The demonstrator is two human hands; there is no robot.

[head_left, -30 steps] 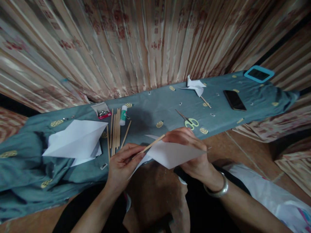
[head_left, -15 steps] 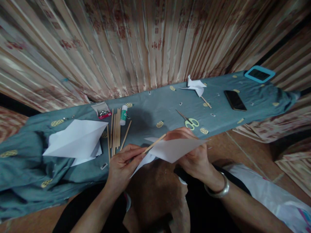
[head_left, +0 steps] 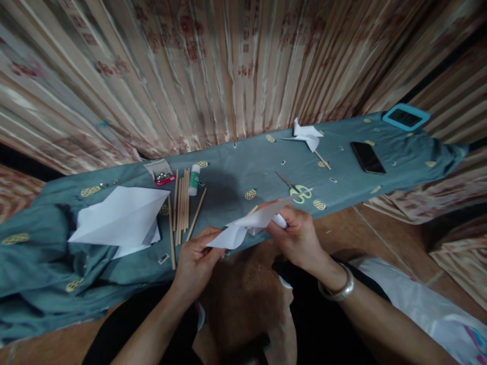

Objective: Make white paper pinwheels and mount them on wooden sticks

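A white paper pinwheel (head_left: pixel 253 219) is between my hands over the near edge of the cloth. Behind it a wooden stick (head_left: pixel 253 209) shows only its tip; the paper covers the rest. My left hand (head_left: pixel 198 257) is closed at the stick's lower end, with one paper blade over its fingertips. Closed on the paper from the right is my right hand (head_left: pixel 299 233), with a bangle at the wrist. Just beyond it lie green-handled scissors (head_left: pixel 300 193). To the left are several loose wooden sticks (head_left: pixel 182 205), a glue stick (head_left: pixel 194 180) and white paper sheets (head_left: pixel 122 218).
A small box of metal pins (head_left: pixel 163 175) sits behind the sticks on the blue-green cloth (head_left: pixel 228 167). Farther right lie another paper pinwheel on a stick (head_left: pixel 307 136), a phone (head_left: pixel 368 157) and a blue-framed device (head_left: pixel 406 117). A pleated curtain (head_left: pixel 213 76) hangs behind.
The pinwheel has turned, so its blades now cover most of the stick. My right hand has come from behind the paper to grip its right side. My left hand has shifted slightly.
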